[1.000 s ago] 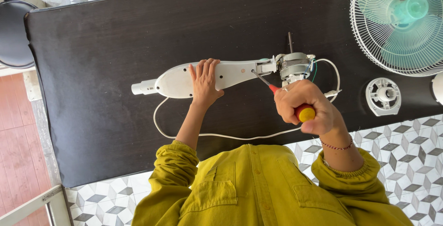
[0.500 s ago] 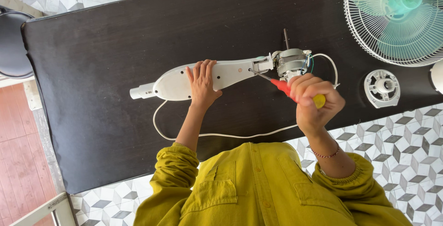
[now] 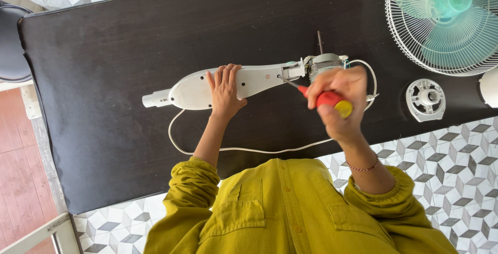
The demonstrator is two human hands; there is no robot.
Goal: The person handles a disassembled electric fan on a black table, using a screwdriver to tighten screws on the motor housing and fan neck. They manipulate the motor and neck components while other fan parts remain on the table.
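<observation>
A white fan body [image 3: 192, 89] lies flat on a dark table [image 3: 114, 36], its bare motor [image 3: 326, 63] at the right end with a thin shaft pointing away. My left hand [image 3: 225, 89] presses flat on the white housing. My right hand [image 3: 340, 101] grips a screwdriver [image 3: 332, 101] with a red and yellow handle. Its metal tip touches the joint between housing and motor. A white power cord [image 3: 244, 150] loops from the body along the table's near edge.
A fan grille with teal blades [image 3: 446, 20] lies at the table's far right. A small round white plastic part [image 3: 426, 98] sits beside it. A dark chair [image 3: 10, 41] stands at the left; patterned floor tiles surround the table.
My right hand has shifted slightly with the screwdriver, which stays at the motor joint. My left hand stays on the housing.
</observation>
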